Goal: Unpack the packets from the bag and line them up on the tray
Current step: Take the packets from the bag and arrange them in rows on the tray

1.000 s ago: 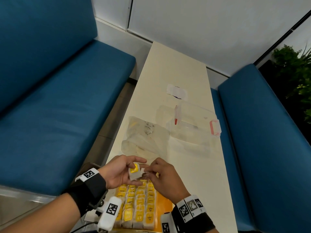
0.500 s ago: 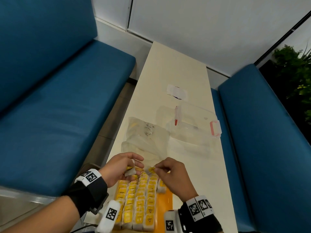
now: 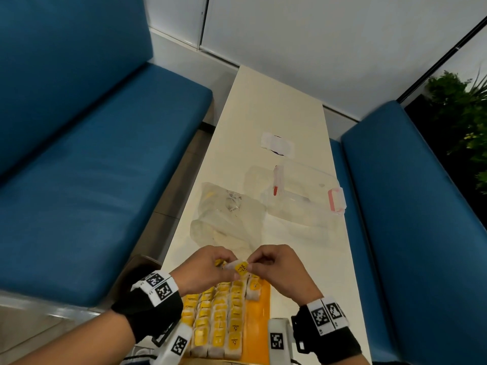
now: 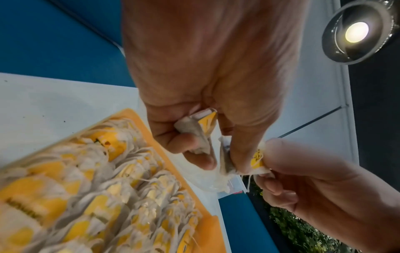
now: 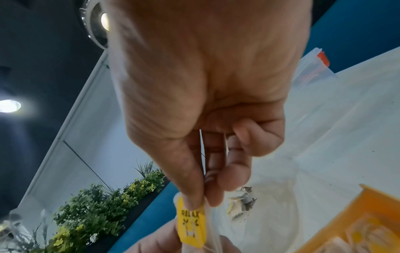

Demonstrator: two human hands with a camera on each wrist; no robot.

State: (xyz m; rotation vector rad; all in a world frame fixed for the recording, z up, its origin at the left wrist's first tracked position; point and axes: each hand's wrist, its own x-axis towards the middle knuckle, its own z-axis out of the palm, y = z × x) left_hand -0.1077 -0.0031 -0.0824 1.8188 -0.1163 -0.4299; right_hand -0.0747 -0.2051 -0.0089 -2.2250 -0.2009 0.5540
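Observation:
Both hands meet just above the far end of the orange tray (image 3: 263, 309), which holds several rows of white packets with yellow tags (image 3: 218, 317). My right hand (image 3: 274, 267) pinches a packet with a yellow tag (image 3: 241, 267) between thumb and forefinger; the tag (image 5: 191, 224) reads RELAX. My left hand (image 3: 208, 267) pinches the same packet's other side and keeps a second packet (image 4: 199, 130) curled in its fingers. The clear plastic bag (image 3: 226, 217) lies crumpled on the table beyond the hands, with a few packets inside.
A clear plastic box (image 3: 303, 198) with red latches lies on the narrow white table (image 3: 263, 106) beyond the bag, and a white slip (image 3: 276, 143) farther back. Blue benches (image 3: 79, 167) flank the table. A plant (image 3: 463, 114) stands at the right.
The hands have come together and risen slightly over the tray's far end. The right hand now pinches a yellow-tagged packet that the left hand also holds.

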